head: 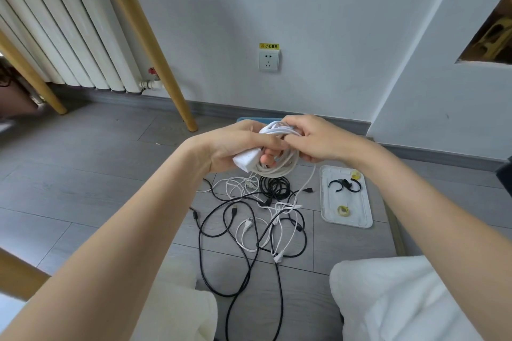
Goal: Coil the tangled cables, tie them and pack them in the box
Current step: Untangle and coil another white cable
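I see a coil of white cable [279,163] held up in both hands above the floor, with a white rectangular adapter block [247,161] pressed against its left side. My left hand [238,147] has its fingers curled round the block and the coil's loops; my right hand [313,138] grips the coil's upper right, fingers tucked into the strands. One loose white end [309,180] trails down from the coil to the tangled pile of cables [257,219] lying on the grey wood-grain floor directly below it, thin black and white cords looped across one another, too knotted for me to count. Within that pile, just under the coil, sits one neater black bundle [275,187]. To the right of the pile lies a white rounded-rectangle tray [365,219], plastic-looking, holding two curved black ties [345,184] and two small yellow rolls [343,210]. Behind the coil a sliver of blue box edge [249,119] shows. On the wall beyond the coil is one white socket [268,61] with a yellow sticker [269,46] above it; its characters are too small for me to read. Left of the socket stand a white ribbed radiator [69,36] and pale wooden legs [146,44].
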